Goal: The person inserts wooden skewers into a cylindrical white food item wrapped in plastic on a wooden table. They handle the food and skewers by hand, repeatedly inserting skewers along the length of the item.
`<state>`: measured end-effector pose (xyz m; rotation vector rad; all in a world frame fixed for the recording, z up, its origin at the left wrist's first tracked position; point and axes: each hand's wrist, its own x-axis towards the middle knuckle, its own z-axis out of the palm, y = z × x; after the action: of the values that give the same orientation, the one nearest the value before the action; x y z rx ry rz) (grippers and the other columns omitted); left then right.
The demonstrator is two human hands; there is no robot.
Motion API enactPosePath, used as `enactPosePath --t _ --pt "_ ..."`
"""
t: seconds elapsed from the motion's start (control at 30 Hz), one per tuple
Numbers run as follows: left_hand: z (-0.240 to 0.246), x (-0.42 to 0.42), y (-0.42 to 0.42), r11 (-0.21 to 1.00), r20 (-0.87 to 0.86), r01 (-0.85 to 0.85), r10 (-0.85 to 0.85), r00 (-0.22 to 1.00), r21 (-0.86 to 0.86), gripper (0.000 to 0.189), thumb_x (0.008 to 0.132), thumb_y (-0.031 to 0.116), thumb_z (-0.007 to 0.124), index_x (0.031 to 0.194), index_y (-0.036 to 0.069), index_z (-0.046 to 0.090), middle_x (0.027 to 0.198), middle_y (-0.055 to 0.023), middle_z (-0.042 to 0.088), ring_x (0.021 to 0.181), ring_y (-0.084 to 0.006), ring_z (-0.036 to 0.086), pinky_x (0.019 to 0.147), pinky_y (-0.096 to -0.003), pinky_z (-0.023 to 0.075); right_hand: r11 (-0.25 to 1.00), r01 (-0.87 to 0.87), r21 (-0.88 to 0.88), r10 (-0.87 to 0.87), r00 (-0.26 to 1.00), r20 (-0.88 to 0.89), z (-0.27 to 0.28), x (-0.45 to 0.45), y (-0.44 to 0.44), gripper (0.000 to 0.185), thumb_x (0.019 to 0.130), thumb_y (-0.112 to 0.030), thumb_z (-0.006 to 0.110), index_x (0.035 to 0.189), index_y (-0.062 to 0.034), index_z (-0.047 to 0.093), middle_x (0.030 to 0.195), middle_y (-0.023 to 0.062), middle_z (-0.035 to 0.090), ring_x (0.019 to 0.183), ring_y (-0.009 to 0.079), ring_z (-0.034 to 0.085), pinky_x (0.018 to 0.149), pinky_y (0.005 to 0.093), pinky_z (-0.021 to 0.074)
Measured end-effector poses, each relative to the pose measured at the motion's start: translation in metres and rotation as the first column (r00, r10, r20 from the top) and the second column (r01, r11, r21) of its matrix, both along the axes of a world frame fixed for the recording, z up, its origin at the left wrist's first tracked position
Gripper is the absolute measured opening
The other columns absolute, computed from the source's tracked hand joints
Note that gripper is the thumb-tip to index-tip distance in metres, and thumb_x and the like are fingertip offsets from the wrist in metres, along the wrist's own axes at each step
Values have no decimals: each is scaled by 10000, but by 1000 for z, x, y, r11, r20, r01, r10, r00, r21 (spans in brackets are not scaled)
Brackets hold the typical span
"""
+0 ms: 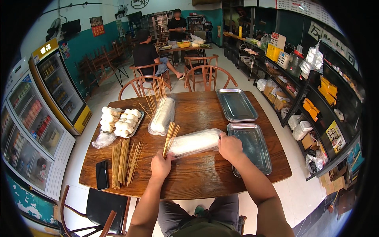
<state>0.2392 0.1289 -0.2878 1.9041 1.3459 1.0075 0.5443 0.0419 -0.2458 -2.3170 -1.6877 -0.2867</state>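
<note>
My left hand [161, 165] holds a small bunch of wooden skewers [170, 137] upright and touches the near left end of a long white food roll in clear plastic wrap [195, 142]. At the roll's right end, my right hand [231, 148] grips the plastic. Farther off, a second wrapped white row of food [162, 115] has several skewers standing in it. White balls on skewers [121, 121] lie on a metal tray [140, 122] at the left. Bundles of loose skewers [120, 163] rest nearer to me, left of my left hand.
Two metal trays [237, 105] [251, 149] lie at the right of the wooden table [204, 180]. A black phone [102, 175] and a crumpled plastic bag [103, 139] are at the left. Chairs [210, 74] stand beyond the table; two people [145, 53] are farther back.
</note>
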Motion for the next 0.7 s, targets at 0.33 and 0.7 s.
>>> enactPosePath --t 0.33,0.7 --pt "23 9 33 998 -12 -67 67 998 -5 342 1007 322 693 940 -13 710 647 -94 751 677 -294 764 726 -394 596 957 -260 -128 197 909 -368 -2 52 62 531 1042 -107 510 1557 -211 590 1161 202 779 999 374 737 900 445 567" --pt "0 -3 62 983 -186 -145 122 975 -115 442 972 392 718 961 -49 746 734 -166 768 763 -355 774 786 -453 599 955 -119 -272 -87 763 -640 -23 61 63 446 958 -111 636 1383 11 569 1250 233 700 1069 331 694 932 442 542"
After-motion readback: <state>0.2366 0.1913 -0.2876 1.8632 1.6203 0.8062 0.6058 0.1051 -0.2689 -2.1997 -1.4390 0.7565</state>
